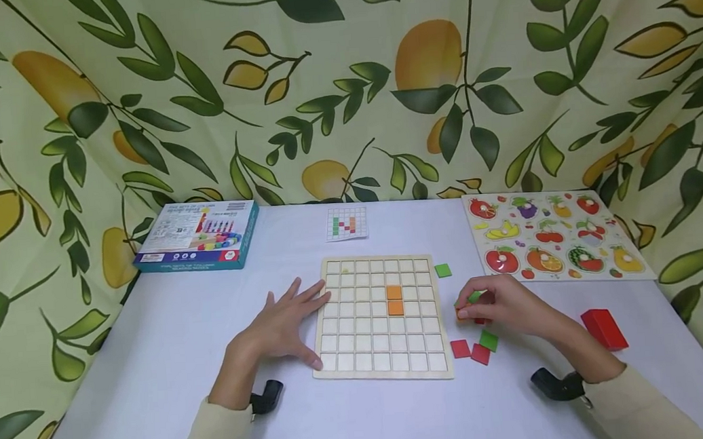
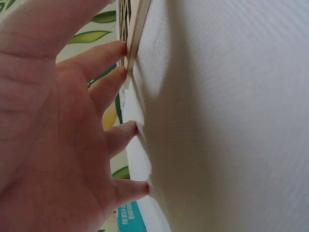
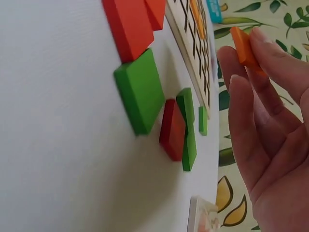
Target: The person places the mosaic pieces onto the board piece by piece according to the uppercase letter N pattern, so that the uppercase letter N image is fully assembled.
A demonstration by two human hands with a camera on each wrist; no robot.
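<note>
A wooden grid board (image 1: 361, 324) lies in the middle of the table, with two orange square tiles (image 1: 396, 308) in neighbouring cells of one column. Along its left edge my left hand (image 1: 276, 327) rests with fingers spread, thumb at the lower corner; in the left wrist view some fingertips touch the rim. To the right of the board, my right hand (image 1: 501, 304) pinches another orange tile (image 3: 245, 48) between thumb and fingers, raised above the table. Beneath and around that hand lie loose red tiles (image 1: 460, 348) and green tiles (image 1: 488, 341), some partly hidden by it.
Behind the board lies a small printed card (image 1: 347, 224) with a coloured grid pattern. A boxed toy set (image 1: 196, 237) sits at the back left, a fruit picture board (image 1: 554, 232) at the back right. A red block (image 1: 604, 329) stands beyond my right forearm.
</note>
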